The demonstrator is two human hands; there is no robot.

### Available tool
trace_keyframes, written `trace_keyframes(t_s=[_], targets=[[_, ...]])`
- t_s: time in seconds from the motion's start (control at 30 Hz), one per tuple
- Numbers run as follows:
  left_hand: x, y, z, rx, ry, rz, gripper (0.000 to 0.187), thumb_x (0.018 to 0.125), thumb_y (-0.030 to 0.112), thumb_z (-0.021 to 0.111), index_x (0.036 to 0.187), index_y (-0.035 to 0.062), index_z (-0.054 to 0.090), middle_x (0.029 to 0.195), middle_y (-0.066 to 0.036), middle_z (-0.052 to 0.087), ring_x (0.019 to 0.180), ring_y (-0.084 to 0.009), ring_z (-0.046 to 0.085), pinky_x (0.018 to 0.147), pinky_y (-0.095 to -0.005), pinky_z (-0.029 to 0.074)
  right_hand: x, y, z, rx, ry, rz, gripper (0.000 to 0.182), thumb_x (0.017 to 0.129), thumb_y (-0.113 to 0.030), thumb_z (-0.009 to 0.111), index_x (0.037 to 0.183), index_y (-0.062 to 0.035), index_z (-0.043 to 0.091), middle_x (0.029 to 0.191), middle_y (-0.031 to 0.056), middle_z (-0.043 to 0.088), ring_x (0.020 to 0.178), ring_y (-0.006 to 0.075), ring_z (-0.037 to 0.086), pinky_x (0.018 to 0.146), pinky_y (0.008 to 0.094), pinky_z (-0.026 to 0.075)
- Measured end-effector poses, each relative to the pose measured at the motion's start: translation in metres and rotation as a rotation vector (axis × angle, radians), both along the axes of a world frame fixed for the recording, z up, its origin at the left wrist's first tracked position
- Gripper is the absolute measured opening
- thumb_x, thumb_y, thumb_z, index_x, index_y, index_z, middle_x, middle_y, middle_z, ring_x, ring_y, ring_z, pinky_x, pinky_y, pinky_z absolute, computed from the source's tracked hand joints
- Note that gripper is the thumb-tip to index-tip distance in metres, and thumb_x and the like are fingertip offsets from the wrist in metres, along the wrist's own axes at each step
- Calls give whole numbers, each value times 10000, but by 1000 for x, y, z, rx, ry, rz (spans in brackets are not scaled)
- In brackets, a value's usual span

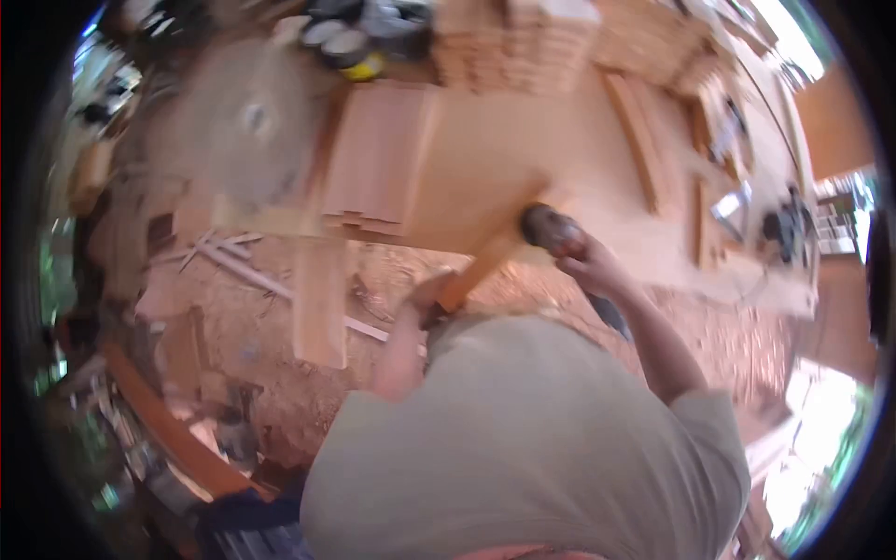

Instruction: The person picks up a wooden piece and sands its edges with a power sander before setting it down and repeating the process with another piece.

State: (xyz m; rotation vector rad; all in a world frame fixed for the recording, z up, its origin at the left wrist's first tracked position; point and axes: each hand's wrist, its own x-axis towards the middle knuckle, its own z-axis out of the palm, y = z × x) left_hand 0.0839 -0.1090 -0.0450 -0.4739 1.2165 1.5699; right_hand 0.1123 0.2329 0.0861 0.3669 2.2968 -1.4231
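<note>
My left hand (431, 294) is closed around the near end of a narrow wooden board (485, 268), close to my body. The board slants up and right, its far end over the worktable (485, 149). In my right hand (590, 263) is a handheld power tool (551, 229) with a dark round head, fingers wrapped round its body. The tool's head is right at the side of the board, toward its far end. Motion blur smears the finer details of the tool.
A stack of flat boards (378, 154) lies left on the table, with piled wood blocks (513, 42) behind. Long strips (639, 140) lie to the right. A large blurred disc (252, 121) stands at the left. Offcuts (247, 266) and shavings cover the ground.
</note>
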Motion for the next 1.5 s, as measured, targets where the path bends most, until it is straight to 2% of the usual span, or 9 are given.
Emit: trace_keyframes(t_s=[0.07, 0.1, 0.2, 0.67, 0.77, 0.87, 0.97, 1.13, 1.5], targets=[[2, 1, -14, 42, -39, 97, 396, 1011, 422, 458, 1075, 69, 627, 850, -79, 671, 681, -191, 646, 579, -314, 513, -13, 27, -17, 91, 13, -12, 300, 800, -182, 677, 1064, -41, 646, 937, 71, 690, 889, 147, 639, 794, 317, 497], [3, 1, -12, 128, 200, 49, 407, 1010, 409, 456, 1127, 57, 625, 854, -87, 678, 674, -186, 642, 568, -309, 514, -26, 32, -23, -136, 275, -126, 377, 792, -194, 688, 1119, -12, 640, 931, 80, 685, 880, 157, 640, 788, 311, 498], [-3, 10, -17, 181, 30, 139, 417, 1033, 350, 394, 1123, 2, 606, 865, -122, 673, 639, -192, 608, 551, -315, 479, -33, 61, -23, 140, 116, -183, 421, 779, -223, 710, 1124, 8, 639, 903, 89, 676, 843, 168, 633, 761, 320, 498], [-15, 53, -15, 170, 89, 317, 312, 961, 258, 461, 1053, 3, 615, 897, -140, 684, 725, -207, 662, 605, -331, 527, -10, 19, -30, 154, 134, -91, 301, 788, -190, 691, 1021, -10, 632, 749, 15, 617, 642, 96, 554, 589, 275, 452], [-21, 50, -20, 166, 127, 369, 268, 958, 209, 471, 1041, 7, 625, 938, -134, 678, 787, -207, 660, 674, -342, 552, -4, 5, -20, 107, 99, -108, 330, 784, -179, 682, 1055, 2, 627, 802, 32, 635, 691, 107, 574, 631, 284, 470], [-20, 43, -48, 68, 284, 268, 331, 977, 259, 491, 1126, -4, 625, 1010, -129, 676, 871, -246, 671, 760, -374, 564, 3, -4, -14, -38, 105, -1, 431, 806, -208, 684, 1171, 8, 607, 1009, 106, 682, 979, 168, 620, 885, 311, 483], [-28, 34, -31, 379, 19, 332, 480, 995, 365, 469, 1325, 17, 488, 1160, -196, 642, 1017, -310, 660, 865, -432, 560, 9, -29, 21, 95, -1, 81, 486, 809, -272, 687, 1212, -19, 586, 1035, 143, 687, 979, 231, 643, 888, 361, 482], [-26, 29, -3, 490, -165, 480, 406, 975, 265, 423, 1277, 5, 503, 1246, -249, 578, 1104, -359, 612, 918, -454, 529, 23, -38, 6, 143, -9, 119, 506, 789, -327, 713, 1180, -25, 600, 1029, 177, 685, 987, 303, 659, 882, 390, 485], [-26, 32, -6, 471, -50, 419, 479, 986, 292, 345, 1306, -33, 492, 1250, -252, 588, 1131, -347, 596, 957, -424, 494, 22, -72, 27, 259, -174, 338, 543, 799, -395, 710, 1207, -62, 578, 1055, 200, 680, 1014, 369, 648, 877, 436, 492]])
